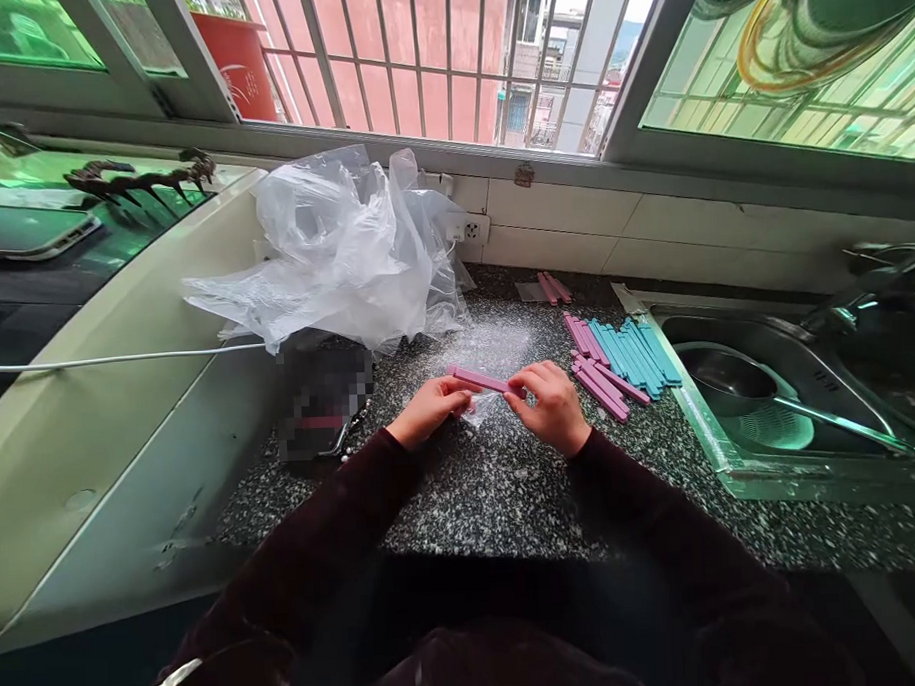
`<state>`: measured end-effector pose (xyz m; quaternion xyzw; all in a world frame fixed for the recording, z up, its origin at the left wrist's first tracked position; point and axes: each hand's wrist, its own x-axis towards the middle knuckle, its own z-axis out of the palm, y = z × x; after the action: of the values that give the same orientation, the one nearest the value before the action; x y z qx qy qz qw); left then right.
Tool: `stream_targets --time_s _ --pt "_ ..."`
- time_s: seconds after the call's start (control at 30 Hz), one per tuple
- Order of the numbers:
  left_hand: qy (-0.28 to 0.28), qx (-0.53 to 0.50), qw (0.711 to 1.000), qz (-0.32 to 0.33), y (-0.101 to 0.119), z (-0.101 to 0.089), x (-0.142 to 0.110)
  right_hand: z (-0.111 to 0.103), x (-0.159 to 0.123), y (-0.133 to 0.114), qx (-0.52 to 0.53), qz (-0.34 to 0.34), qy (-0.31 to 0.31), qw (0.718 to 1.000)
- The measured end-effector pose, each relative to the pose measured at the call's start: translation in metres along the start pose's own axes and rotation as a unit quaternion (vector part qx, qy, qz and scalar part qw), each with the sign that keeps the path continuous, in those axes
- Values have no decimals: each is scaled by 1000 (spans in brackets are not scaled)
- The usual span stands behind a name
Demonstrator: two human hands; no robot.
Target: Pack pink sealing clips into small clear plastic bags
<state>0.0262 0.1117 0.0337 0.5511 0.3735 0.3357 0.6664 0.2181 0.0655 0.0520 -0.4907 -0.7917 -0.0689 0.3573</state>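
Observation:
Between my two hands is a slim pink stick-shaped piece (pixel 480 379), held level above the speckled countertop. My left hand (pixel 433 408) pinches its left end, and my right hand (pixel 550 405) grips the right end. Just below it shows a bit of clear plastic (pixel 487 410), partly hidden by the fingers; I cannot tell whether the left hand touches it. To the right of my right hand lie several similar pink sticks (pixel 600 386) beside a row of turquoise sticks (pixel 630 355). Farther back, a couple of pink sticks (pixel 553 288) rest by a small clear wrapper (pixel 529 292).
A heap of clear plastic bags (pixel 341 247) fills the back left of the counter (pixel 493 512), with a blurred dark object (pixel 324 398) in front. On the right, a sink (pixel 721 464) holds a pan (pixel 725 374). A white cable (pixel 128 360) runs in from the left.

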Motion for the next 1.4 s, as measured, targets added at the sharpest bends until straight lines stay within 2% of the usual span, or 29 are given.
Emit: stream_targets --time_s 0.33,0.63,0.77,0.93,1.17,1.4 --pt "-42 -7 999 8 -4 1 -2 6 -16 3 -33 -2 -6 999" --pt "32 7 999 37 -7 6 -2 5 -16 -1 -35 -6 -19 999" --pt "49 19 997 55 -5 13 -4 6 -15 -4 -23 -8 -3 1000" --pt "25 23 996 77 -2 22 -9 7 -14 -8 -20 -16 22 999" --pt "2 9 998 65 2 24 -12 5 -13 -6 -15 -6 53 998" --pt "-10 -19 998 55 3 22 -12 6 -14 -2 -26 -9 44 999"
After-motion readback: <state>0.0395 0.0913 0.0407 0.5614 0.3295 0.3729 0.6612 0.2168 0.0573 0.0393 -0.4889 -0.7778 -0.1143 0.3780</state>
